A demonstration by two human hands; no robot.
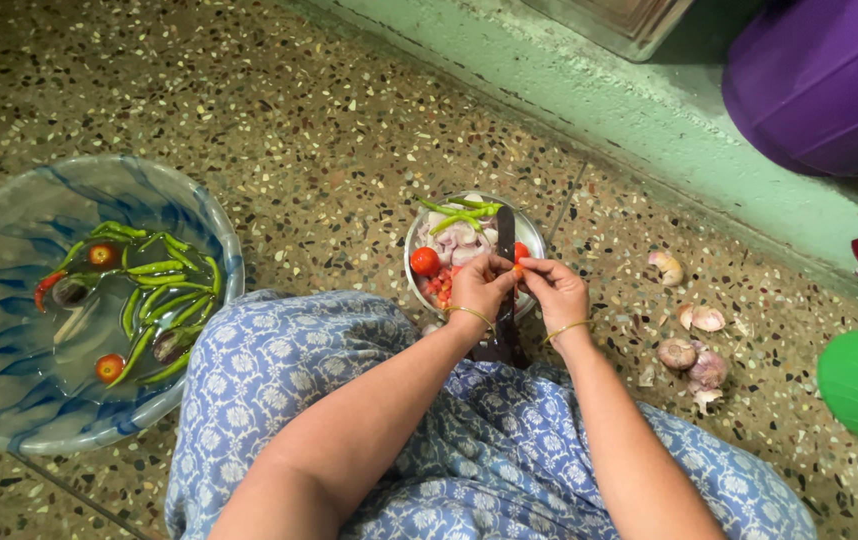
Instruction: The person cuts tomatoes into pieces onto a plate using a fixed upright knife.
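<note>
Both hands meet over the upright dark blade [506, 262]: the left hand [481, 285] and right hand [554, 288] pinch one small tomato piece [519, 268] against it. Just beyond sits a steel bowl [411, 268] of chopped onion, tomato and green chillies. Onion skins [694, 352] litter the speckled terrazzo floor [329, 130] on the right; a blue water basin [211, 215] stands left, beside a green wall step [649, 120].

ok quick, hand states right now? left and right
Left hand: closed, pinching a small tomato piece against the upright blade.
Right hand: closed, fingers pinching the same tomato piece from the other side, over the steel bowl.
</note>
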